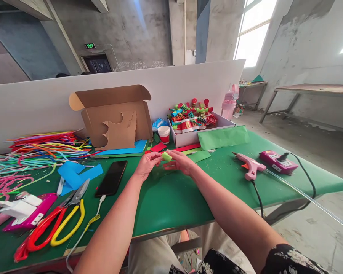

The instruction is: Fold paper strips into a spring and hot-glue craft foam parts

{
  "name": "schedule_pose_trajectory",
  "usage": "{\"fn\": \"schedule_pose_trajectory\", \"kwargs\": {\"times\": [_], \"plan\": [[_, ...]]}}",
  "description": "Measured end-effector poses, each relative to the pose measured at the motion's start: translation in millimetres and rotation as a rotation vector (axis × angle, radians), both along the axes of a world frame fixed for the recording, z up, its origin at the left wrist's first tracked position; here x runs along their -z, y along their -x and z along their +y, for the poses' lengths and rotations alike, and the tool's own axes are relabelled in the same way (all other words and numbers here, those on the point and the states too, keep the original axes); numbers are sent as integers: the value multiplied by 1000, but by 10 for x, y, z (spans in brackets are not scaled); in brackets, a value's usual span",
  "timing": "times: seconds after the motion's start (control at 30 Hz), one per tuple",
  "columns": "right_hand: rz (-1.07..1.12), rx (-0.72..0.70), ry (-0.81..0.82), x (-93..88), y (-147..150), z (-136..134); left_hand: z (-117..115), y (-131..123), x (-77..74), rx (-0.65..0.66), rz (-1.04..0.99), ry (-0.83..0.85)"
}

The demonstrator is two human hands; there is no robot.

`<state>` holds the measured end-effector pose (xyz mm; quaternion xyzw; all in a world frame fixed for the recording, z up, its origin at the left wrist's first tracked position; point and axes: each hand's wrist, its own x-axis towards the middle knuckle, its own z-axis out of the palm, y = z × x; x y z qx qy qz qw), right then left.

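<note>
A small light green piece [167,156] is held up between my two hands, over the green tabletop [171,205]. My left hand [149,163] pinches its left end between thumb and fingers. On the other side, my right hand [180,161] has its fingers against the piece's right side, palm turned inward. Behind the hands are red strips [159,148] and a green paper strip [199,156]. A black phone [112,178] rests to the left of my left hand.
At the left are scissors [70,217], pipe cleaners [54,148] and a power strip [31,213]. An open cardboard box [117,125], paper cups [164,134] and a box of crafts [185,137] stand behind. To the right lie a glue gun [250,164] and another power strip [278,161].
</note>
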<state>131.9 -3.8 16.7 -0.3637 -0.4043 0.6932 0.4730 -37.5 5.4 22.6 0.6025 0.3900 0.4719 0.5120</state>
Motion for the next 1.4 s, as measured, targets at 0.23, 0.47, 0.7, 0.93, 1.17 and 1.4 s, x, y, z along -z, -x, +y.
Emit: {"fn": "schedule_pose_trajectory", "kwargs": {"times": [0.23, 0.47, 0.7, 0.93, 1.17, 1.4], "plan": [[-6, 64, -87, 65, 60, -3, 19, -16, 40, 0, 67, -13], [38, 59, -18, 24, 54, 16, -3, -34, -4, 17, 14, 23], [10, 43, -147, 38, 27, 6, 9, -2, -2, 31, 22, 23], [-79, 102, -224, 74, 53, 32, 10, 41, 10, -52, 8, 23], [-109, 85, -243, 85, 69, 36, 55, 48, 63, -99, -34, 150], [-46, 159, -155, 87, 48, 65, 120, 105, 127, -302, 73, 119]]}}
